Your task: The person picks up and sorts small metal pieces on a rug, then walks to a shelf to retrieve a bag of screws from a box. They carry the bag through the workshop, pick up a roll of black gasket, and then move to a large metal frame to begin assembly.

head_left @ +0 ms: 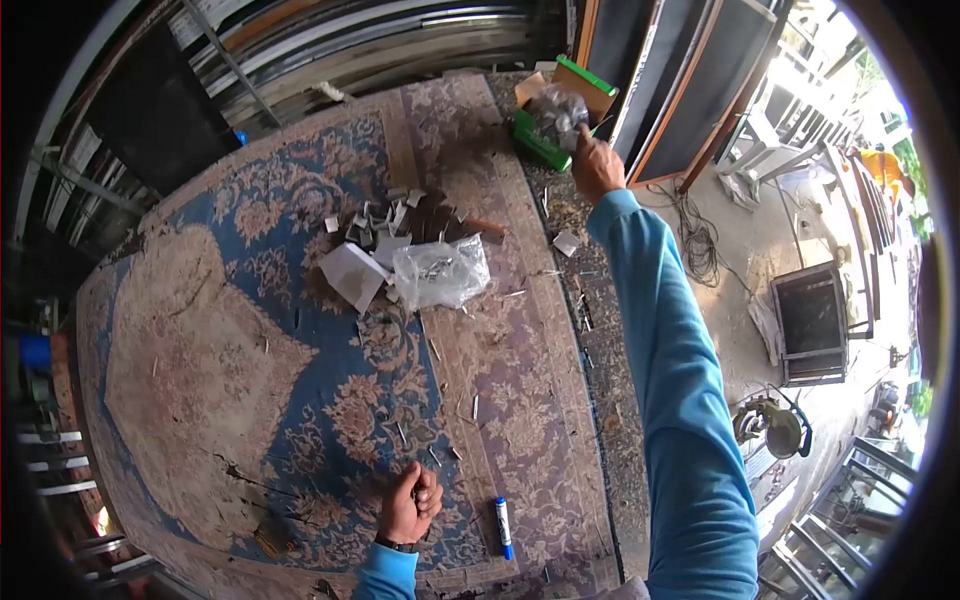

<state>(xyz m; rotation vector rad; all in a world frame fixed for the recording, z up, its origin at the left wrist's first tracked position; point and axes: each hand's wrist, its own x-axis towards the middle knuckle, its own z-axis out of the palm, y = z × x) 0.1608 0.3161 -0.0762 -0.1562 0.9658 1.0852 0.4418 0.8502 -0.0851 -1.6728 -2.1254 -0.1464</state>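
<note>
Head view: your right hand's [602, 170] fingers were at the plastic bag [560, 106] inside the green box [538, 146], their grip unclear; a light pinch seemed best. Your left hand's [408, 512] fingers were curled closed, contents hidden, near the marker [503, 528].

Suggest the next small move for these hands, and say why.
I'd probably have the right hand pinch into the clear plastic bag in the green box: the box stands open and the fingers are right by the bag. The left hand, curled over the carpet, is well away from it.
</note>
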